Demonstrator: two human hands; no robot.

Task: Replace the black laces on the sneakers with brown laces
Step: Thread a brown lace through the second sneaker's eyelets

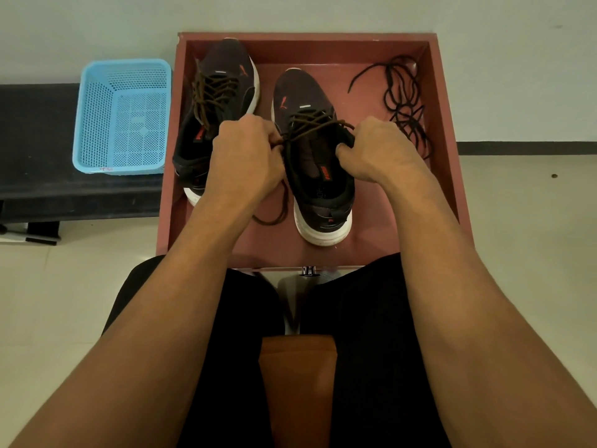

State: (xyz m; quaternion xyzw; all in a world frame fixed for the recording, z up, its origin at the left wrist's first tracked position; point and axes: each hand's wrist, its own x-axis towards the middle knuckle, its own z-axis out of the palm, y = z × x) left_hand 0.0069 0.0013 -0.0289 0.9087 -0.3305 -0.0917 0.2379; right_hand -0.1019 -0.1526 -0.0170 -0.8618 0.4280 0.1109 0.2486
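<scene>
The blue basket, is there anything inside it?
Empty. The blue basket shows only its bare mesh floor; the black laces lie in the red tray.

A light blue perforated basket (122, 116) sits empty on a dark bench (35, 147) left of the reddish-brown tray (447, 124); pale floor (64, 286) lies below

Both forearms are bare, with no sleeves, watch or rings showing on the left hand (245, 153) or right hand (378, 150). Black trousers (371, 350) cover the legs.
</scene>
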